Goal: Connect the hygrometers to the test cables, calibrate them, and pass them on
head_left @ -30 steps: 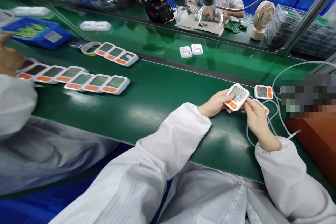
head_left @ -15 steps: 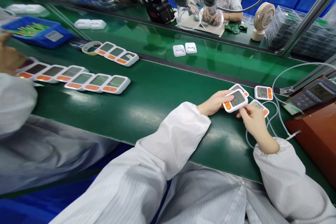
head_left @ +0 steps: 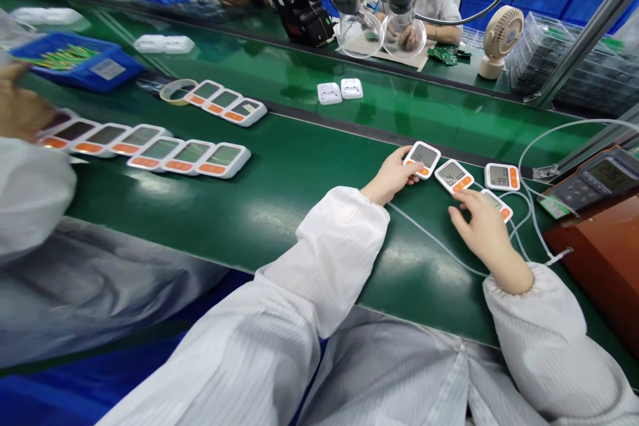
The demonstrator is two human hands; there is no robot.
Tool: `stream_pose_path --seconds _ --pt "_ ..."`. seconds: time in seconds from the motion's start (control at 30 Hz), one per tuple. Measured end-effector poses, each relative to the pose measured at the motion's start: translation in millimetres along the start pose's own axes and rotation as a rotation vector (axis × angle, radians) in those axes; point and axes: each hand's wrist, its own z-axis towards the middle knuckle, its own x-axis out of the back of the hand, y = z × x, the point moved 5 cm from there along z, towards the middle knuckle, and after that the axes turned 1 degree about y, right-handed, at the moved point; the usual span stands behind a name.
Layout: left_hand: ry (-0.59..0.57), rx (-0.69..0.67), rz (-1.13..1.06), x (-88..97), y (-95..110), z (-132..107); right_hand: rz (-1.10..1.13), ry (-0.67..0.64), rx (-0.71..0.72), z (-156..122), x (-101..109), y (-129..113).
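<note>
Four small white display units with orange buttons lie on the green belt [head_left: 299, 173] in front of me. My left hand [head_left: 388, 178] pinches the left edge of the leftmost unit [head_left: 423, 158], which lies flat on the belt. A second unit [head_left: 453, 176] sits just right of it, untouched. My right hand [head_left: 482, 229] rests open on the belt, its fingers spread and partly covering a third unit [head_left: 496, 204]. The fourth unit [head_left: 502, 176] lies further right. Thin white cables [head_left: 526, 210] run beneath and around the units.
A row of like units [head_left: 187, 156] and a shorter row [head_left: 224, 106] lie to the left, beside a tape roll [head_left: 174, 90] and a blue bin [head_left: 74, 60]. A co-worker's hand [head_left: 20, 110] is at far left. A meter [head_left: 596, 180] sits on a brown box [head_left: 599, 259] at right.
My left hand carried the unit both hands were holding to the left and laid it on the belt. My right hand let go and came down flat beside the other units.
</note>
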Motion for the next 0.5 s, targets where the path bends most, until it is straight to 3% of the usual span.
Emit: stream_pose_path --seconds 0.1,0.23,0.4,0.5 --pt "0.123 -0.027 0.131 11.2 -2 5 -0.248 0.068 -0.077 6 18 19" --pt "0.166 -0.098 0.31 14.0 -5 7 -0.42 -0.076 -0.252 8 29 39" --pt "0.114 -0.268 0.639 8.5 0 5 -0.323 -0.255 -0.421 7 28 42" --pt "0.139 -0.356 0.836 7.4 6 1 -0.196 -0.372 -0.484 4 20 38"
